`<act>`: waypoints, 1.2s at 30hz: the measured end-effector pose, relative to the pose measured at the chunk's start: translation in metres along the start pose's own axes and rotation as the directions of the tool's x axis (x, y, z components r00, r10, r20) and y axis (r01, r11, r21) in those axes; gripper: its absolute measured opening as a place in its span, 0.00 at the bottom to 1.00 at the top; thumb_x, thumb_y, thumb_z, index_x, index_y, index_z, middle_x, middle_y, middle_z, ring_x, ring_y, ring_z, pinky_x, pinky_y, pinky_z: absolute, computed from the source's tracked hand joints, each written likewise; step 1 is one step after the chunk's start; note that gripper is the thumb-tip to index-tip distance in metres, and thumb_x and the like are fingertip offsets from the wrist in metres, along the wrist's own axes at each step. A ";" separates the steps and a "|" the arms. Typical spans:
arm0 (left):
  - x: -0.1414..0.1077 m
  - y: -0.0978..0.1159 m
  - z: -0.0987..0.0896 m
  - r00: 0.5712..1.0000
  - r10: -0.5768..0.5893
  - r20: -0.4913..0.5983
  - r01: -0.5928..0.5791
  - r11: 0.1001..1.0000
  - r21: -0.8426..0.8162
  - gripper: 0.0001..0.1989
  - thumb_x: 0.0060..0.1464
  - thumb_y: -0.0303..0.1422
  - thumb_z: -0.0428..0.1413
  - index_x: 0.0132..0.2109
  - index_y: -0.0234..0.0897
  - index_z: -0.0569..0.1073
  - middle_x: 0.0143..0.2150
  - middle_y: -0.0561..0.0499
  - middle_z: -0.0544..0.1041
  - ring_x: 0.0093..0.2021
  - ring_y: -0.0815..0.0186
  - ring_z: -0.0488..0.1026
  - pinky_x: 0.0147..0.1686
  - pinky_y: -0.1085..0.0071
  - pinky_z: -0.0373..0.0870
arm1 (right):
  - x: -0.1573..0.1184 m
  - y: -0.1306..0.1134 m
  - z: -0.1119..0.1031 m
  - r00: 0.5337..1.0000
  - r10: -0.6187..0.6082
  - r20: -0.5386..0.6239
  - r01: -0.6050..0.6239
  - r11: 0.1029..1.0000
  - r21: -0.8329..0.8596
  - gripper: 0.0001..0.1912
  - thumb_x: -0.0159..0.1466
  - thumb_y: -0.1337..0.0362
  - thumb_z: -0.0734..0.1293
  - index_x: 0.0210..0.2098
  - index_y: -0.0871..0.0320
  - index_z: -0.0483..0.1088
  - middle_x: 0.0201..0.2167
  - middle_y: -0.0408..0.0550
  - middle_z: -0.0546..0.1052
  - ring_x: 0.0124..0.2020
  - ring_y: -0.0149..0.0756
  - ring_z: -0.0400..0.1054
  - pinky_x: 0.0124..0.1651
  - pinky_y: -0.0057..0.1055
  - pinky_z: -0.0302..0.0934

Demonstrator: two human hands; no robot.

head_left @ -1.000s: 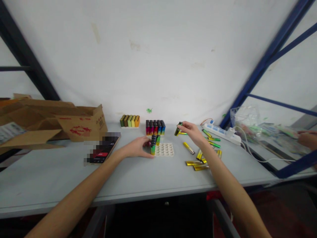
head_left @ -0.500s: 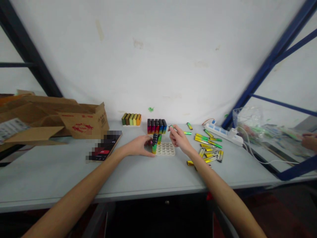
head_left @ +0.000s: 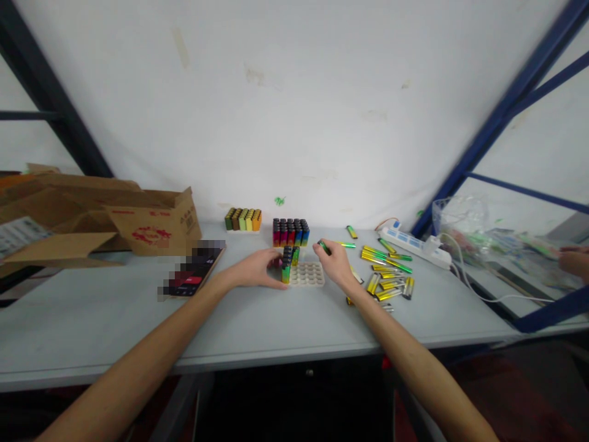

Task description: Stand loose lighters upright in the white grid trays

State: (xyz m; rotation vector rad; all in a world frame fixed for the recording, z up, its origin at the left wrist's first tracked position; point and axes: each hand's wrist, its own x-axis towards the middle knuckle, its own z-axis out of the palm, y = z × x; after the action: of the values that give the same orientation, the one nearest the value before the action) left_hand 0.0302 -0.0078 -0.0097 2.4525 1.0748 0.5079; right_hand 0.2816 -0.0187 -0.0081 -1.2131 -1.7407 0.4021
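Note:
At the centre of the table, my left hand (head_left: pixel 260 267) curves around the left end of a white holed tray (head_left: pixel 315 275), thumb at the near corner. Rainbow-coloured lighters (head_left: pixel 286 270) with black tops stand upright in that end, beside its fingers. My right hand (head_left: pixel 335 263) is closed around a green lighter (head_left: pixel 324 247), held tilted above the tray's right side, its dark end showing. To the right of that hand lies a loose pile of yellow and green lighters (head_left: pixel 386 267) with shiny metal parts.
Behind the tray stands a full block of pink-to-blue lighters (head_left: pixel 291 233), and left of it a green-to-orange block (head_left: pixel 243 220). A phone (head_left: pixel 197 270) and an open cardboard box (head_left: pixel 156 224) are on the left. A power strip (head_left: pixel 414 247) lies right. Another person's hand (head_left: pixel 574 261) shows far right.
My right hand has turned and shifted slightly right, tilting the lighter over so its dark end shows more. My left hand stays around the tray's left end.

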 end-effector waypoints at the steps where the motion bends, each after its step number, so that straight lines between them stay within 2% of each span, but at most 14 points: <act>1: 0.000 0.000 0.000 1.000 -0.004 0.000 0.004 1.000 -0.003 0.34 0.42 0.55 0.68 0.49 0.34 0.75 0.48 0.42 0.79 0.44 0.53 0.76 0.45 0.62 0.71 | 0.000 0.001 0.000 1.000 -0.001 0.005 0.001 1.000 -0.007 0.19 0.65 0.53 0.60 0.21 0.54 0.55 0.20 0.39 0.56 0.25 0.32 0.53 0.29 0.30 0.44; 7: 0.000 0.001 -0.001 1.000 -0.015 0.014 0.015 1.000 -0.002 0.35 0.43 0.55 0.68 0.50 0.34 0.74 0.48 0.43 0.79 0.44 0.53 0.76 0.45 0.63 0.71 | -0.002 0.002 0.001 1.000 -0.002 0.019 0.003 1.000 -0.019 0.19 0.65 0.53 0.59 0.22 0.55 0.56 0.19 0.39 0.59 0.26 0.32 0.55 0.30 0.30 0.45; 11: 0.000 0.002 -0.002 1.000 -0.001 0.017 0.001 1.000 0.018 0.34 0.43 0.56 0.67 0.48 0.33 0.75 0.47 0.43 0.79 0.43 0.52 0.75 0.44 0.63 0.71 | -0.003 -0.001 0.000 1.000 -0.024 0.007 0.024 1.000 0.001 0.21 0.69 0.48 0.61 0.26 0.55 0.61 0.21 0.38 0.61 0.27 0.32 0.56 0.31 0.29 0.49; 13: 0.001 0.001 -0.001 1.000 0.006 0.015 -0.006 1.000 0.024 0.34 0.44 0.56 0.67 0.48 0.33 0.75 0.47 0.43 0.79 0.44 0.52 0.75 0.44 0.63 0.70 | -0.004 -0.001 -0.001 0.998 -0.049 0.034 0.049 0.999 0.024 0.20 0.71 0.47 0.61 0.32 0.56 0.65 0.24 0.38 0.65 0.28 0.32 0.60 0.33 0.29 0.53; 17: 0.001 -0.001 0.000 1.000 0.005 0.009 -0.005 1.000 0.024 0.35 0.43 0.55 0.67 0.50 0.33 0.75 0.48 0.42 0.79 0.44 0.52 0.75 0.45 0.63 0.70 | -0.004 0.005 0.002 0.980 -0.125 0.157 0.107 0.988 0.115 0.16 0.74 0.51 0.59 0.47 0.57 0.69 0.34 0.44 0.74 0.35 0.35 0.70 0.39 0.31 0.62; 21: 0.000 -0.003 0.001 1.000 0.012 -0.001 -0.012 1.000 -0.009 0.36 0.43 0.54 0.68 0.52 0.34 0.75 0.47 0.43 0.80 0.44 0.53 0.75 0.45 0.63 0.71 | -0.004 0.013 0.006 0.962 -0.228 0.150 0.211 0.970 0.118 0.15 0.71 0.53 0.64 0.47 0.57 0.73 0.44 0.52 0.76 0.43 0.39 0.73 0.49 0.36 0.68; 24: 0.000 -0.001 0.001 1.000 0.011 -0.002 -0.011 1.000 -0.027 0.36 0.43 0.54 0.68 0.52 0.34 0.76 0.47 0.43 0.80 0.43 0.53 0.76 0.44 0.62 0.71 | -0.004 0.014 0.007 0.961 -0.245 0.130 0.234 0.968 0.091 0.15 0.70 0.54 0.66 0.45 0.58 0.76 0.41 0.53 0.77 0.42 0.39 0.73 0.50 0.38 0.69; 28: 0.000 0.001 0.000 1.000 -0.003 0.007 0.003 1.000 -0.018 0.37 0.43 0.54 0.68 0.53 0.34 0.75 0.48 0.43 0.80 0.44 0.52 0.76 0.44 0.62 0.71 | -0.004 0.012 0.008 0.974 -0.179 0.137 0.154 0.973 0.174 0.15 0.67 0.54 0.70 0.45 0.58 0.75 0.37 0.50 0.80 0.36 0.37 0.75 0.42 0.35 0.72; 31: 0.001 -0.001 0.000 1.000 -0.006 0.015 0.006 1.000 -0.001 0.37 0.43 0.55 0.68 0.53 0.34 0.75 0.47 0.43 0.80 0.43 0.53 0.75 0.43 0.62 0.71 | -0.006 0.013 0.010 0.978 -0.167 0.122 0.139 0.968 0.209 0.16 0.64 0.54 0.72 0.46 0.57 0.74 0.34 0.47 0.81 0.34 0.36 0.76 0.41 0.35 0.74; 36: 0.001 -0.004 0.002 1.000 0.011 0.005 -0.011 1.000 -0.020 0.37 0.43 0.55 0.67 0.54 0.35 0.75 0.46 0.44 0.79 0.42 0.55 0.74 0.42 0.63 0.70 | -0.010 0.015 0.013 0.970 -0.194 0.149 0.165 0.969 0.184 0.14 0.66 0.55 0.71 0.46 0.55 0.71 0.34 0.45 0.80 0.34 0.35 0.77 0.40 0.34 0.75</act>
State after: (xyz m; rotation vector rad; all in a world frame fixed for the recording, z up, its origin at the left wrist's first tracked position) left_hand 0.0292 -0.0046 -0.0134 2.4427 1.0497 0.5129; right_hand 0.2793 -0.0180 -0.0303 -0.9122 -1.8990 0.5439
